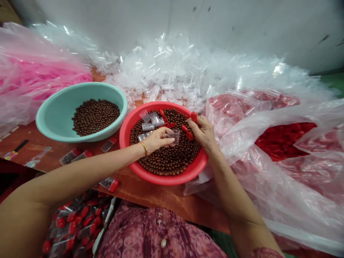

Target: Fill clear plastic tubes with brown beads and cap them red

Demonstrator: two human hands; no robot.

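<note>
two bowls stand on the table [172, 200]: one red bowl [163, 180] and one teal bowl [57, 113], both holding brown balls [166, 161] (far too many to count). over the red bowl, the left hand [158, 139] pinches one clear tub [175, 136] between thumb and fingers; the right hand [203, 131], near the rim, has its fingers closed on one red lid [194, 116]. more tubs and lids lie on the balls, partly hidden by the left hand, so their count is uncertain. four filled tubs [109, 144] lie left of the red bowl. behind sits a heap of clear tubs [172, 68]; at right, a plastic bag [247, 125] partly covers red lids.
</note>
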